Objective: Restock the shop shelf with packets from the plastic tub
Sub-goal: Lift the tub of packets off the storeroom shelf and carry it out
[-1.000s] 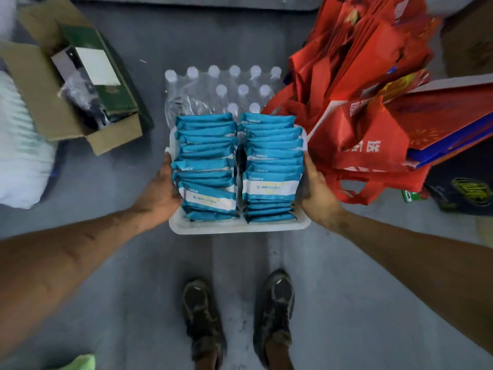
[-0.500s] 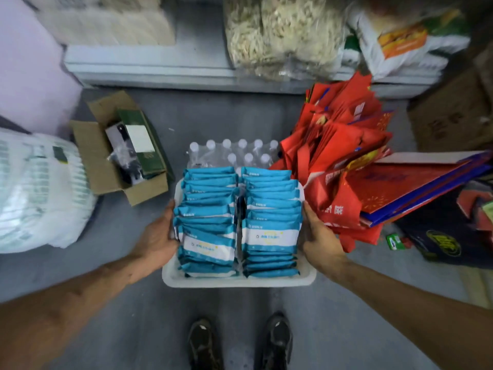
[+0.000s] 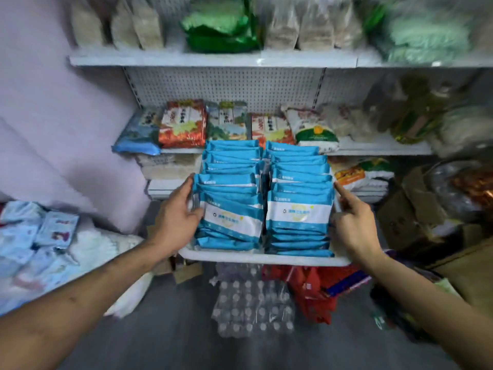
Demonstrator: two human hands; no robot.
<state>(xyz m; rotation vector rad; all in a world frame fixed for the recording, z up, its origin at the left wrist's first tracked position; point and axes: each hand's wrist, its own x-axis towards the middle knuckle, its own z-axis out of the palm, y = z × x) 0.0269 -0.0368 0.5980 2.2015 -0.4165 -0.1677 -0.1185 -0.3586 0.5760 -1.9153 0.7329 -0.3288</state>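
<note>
1. Head view: a white plastic tub [image 3: 264, 259] was held up in the air in front of the shop shelf [image 3: 373, 148], with the floor well below it.
2. The tub carried blue-and-white packets [image 3: 232, 225] in two rows side by side. They stood on edge, packed tightly front to back, and rose above the rim.
3. The left hand [image 3: 173, 217] grasped the tub's left side. Its fingers reached up along the edge of the left row and its thumb lay against the front packets.
4. The right hand [image 3: 354, 222] held the tub's right side. Its index finger stretched straight out beside the right row and its other fingers were curled at the rim.
5. Behind the tub, the middle shelf bore bagged goods, among them a red-and-white bag [image 3: 182, 124] in front of a white perforated back panel [image 3: 226, 86].
6. The upper shelf [image 3: 213, 58] held pale bags and green bags [image 3: 221, 25], all blurred.
7. On the grey floor under the tub lay a shrink-wrapped pack of bottles [image 3: 250, 303], with red bags [image 3: 306, 287] just beside it on the right.
8. Cardboard boxes [image 3: 413, 220] stood at the right, and a pile of pale blue packs [image 3: 40, 236] lay at the left against the pinkish wall.
</note>
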